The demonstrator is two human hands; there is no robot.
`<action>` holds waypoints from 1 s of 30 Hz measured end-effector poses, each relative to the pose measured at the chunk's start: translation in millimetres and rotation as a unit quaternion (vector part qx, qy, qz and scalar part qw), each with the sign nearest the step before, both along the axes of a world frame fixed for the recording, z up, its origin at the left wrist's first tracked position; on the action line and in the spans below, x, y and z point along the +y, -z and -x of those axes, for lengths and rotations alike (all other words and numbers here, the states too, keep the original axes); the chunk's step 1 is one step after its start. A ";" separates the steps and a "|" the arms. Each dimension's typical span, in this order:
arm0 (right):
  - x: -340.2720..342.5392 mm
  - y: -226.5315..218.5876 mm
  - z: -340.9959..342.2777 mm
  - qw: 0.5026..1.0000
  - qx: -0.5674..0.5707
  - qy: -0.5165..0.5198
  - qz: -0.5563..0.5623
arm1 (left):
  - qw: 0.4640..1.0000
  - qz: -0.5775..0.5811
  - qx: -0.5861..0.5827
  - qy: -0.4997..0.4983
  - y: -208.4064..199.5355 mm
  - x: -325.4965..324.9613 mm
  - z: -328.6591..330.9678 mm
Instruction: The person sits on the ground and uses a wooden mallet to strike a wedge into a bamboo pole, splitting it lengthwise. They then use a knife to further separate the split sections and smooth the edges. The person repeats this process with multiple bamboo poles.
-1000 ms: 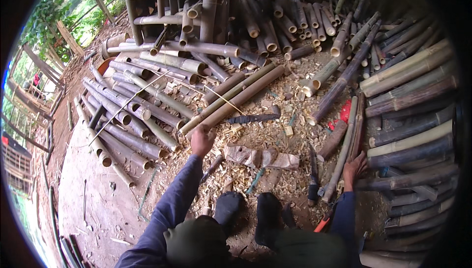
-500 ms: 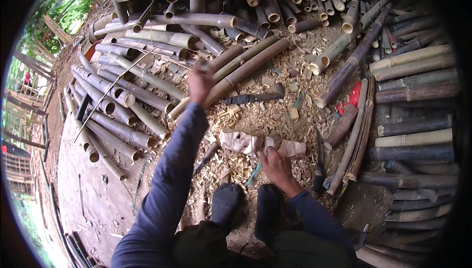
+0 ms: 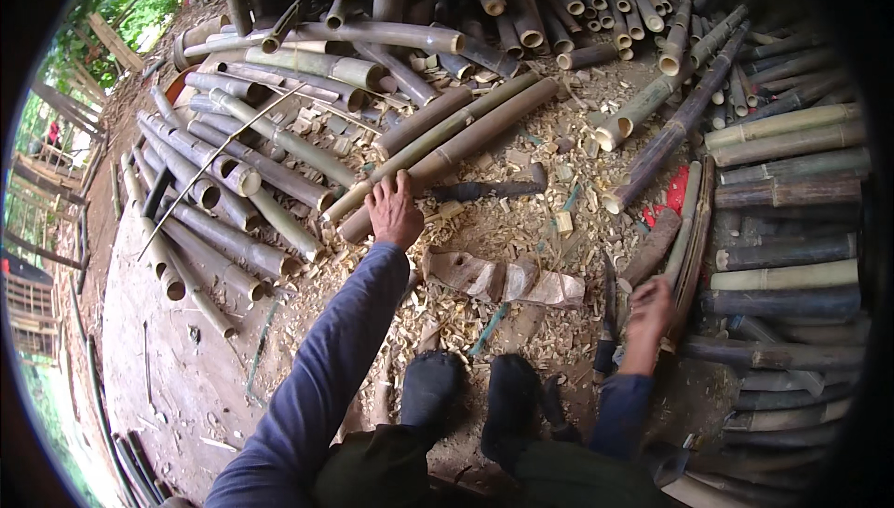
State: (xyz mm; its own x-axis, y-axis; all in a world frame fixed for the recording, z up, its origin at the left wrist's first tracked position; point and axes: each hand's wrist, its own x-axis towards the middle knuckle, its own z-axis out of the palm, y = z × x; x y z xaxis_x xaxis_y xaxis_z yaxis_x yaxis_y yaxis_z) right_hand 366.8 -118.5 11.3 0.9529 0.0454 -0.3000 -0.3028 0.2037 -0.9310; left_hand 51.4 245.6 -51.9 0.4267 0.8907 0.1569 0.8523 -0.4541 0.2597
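My left hand (image 3: pixel 393 215) grips the near end of a thick brown bamboo pole (image 3: pixel 484 135), its fingers bent over the top. A thinner greenish bamboo pole (image 3: pixel 433 145) lies alongside, touching it. My right hand (image 3: pixel 649 311) is over the right side, its fingers curled and blurred by motion; whether it holds anything is unclear. Nearest to it are a long-bladed knife (image 3: pixel 609 298) on the ground and a split bamboo strip (image 3: pixel 687 219). A notched, pale wooden block (image 3: pixel 503 278) lies in the chips before my feet. Beyond it is a dark-handled tool (image 3: pixel 489 189).
Bamboo tubes are heaped at the left (image 3: pixel 223 219), and cut tubes (image 3: pixel 792 191) are stacked along the right. Wood chips (image 3: pixel 456 322) cover the ground. Another dark tool (image 3: pixel 553 406) lies beside my right foot (image 3: pixel 512 392). A red scrap (image 3: pixel 678 189) lies near the split strips.
My left hand has come down and back onto the brown bamboo pole's near end. My right hand has left the wooden block and moved right, beside the knife.
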 end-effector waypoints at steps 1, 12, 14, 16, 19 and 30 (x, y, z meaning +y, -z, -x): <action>-20.0 -5.8 -35.5 0.999 -0.020 0.044 0.012 | 1.000 0.020 0.010 0.002 -2.7 0.7 -16.6; 114.3 -168.6 43.4 0.546 -0.642 -0.283 0.459 | 0.977 0.116 -0.076 0.160 -99.1 1.4 -0.5; 114.2 -175.6 38.3 0.454 -0.679 -0.269 0.511 | 0.954 0.061 -0.134 0.260 -128.7 -1.0 5.8; 104.6 -179.7 36.4 0.419 -0.655 -0.324 0.539 | 0.932 -0.015 -0.138 0.335 -154.6 -6.8 -4.1; 63.0 -162.1 12.1 0.455 -0.538 -0.412 0.578 | 0.886 -0.213 -0.183 0.370 -172.7 -27.9 -48.8; 9.5 -74.2 66.6 0.955 0.018 -0.273 0.118 | 0.941 0.283 0.092 0.160 -6.8 -166.3 -168.9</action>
State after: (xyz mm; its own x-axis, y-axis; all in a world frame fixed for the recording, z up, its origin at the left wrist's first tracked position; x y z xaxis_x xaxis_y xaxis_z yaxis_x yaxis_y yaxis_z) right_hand 300.2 -109.1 85.5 0.7958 0.4593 -0.3946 -0.3355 -0.2081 -0.9188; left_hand 220.4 79.3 -45.1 0.6600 0.6309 -0.4079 0.7504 -0.5277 0.3979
